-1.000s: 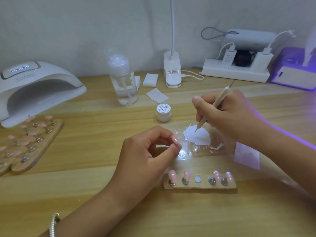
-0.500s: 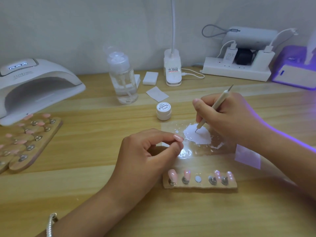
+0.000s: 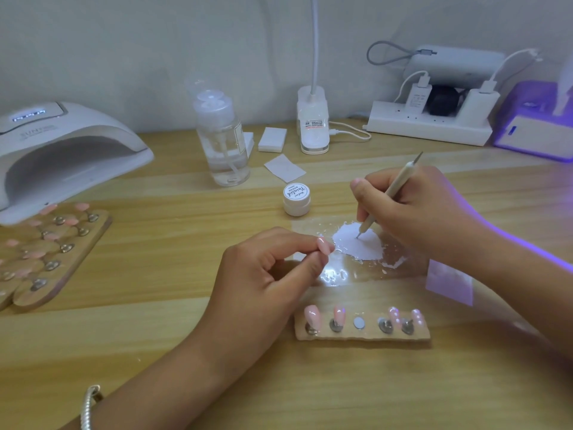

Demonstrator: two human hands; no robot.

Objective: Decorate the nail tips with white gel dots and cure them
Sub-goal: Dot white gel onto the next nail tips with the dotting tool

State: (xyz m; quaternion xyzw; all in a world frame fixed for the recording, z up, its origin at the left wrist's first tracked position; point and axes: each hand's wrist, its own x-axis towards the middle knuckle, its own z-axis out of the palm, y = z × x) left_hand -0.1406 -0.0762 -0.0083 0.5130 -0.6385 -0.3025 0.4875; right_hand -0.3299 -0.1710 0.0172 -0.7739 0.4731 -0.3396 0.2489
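R hand (image 3: 412,212) has its fingers clenched round a slim beige dotting pen (image 3: 391,193), tip in the white gel puddle (image 3: 361,248). L hand (image 3: 266,274), just left of the puddle, is pinching a pink nail tip (image 3: 324,245). Wooden strip (image 3: 361,334) w/ four more tips lies nearer me than the puddle on the pale wood worktop (image 3: 155,352); small white jar (image 3: 296,200) beyond it.

dotting tool (image 3: 391,193) tip in white gel (image 3: 359,246)
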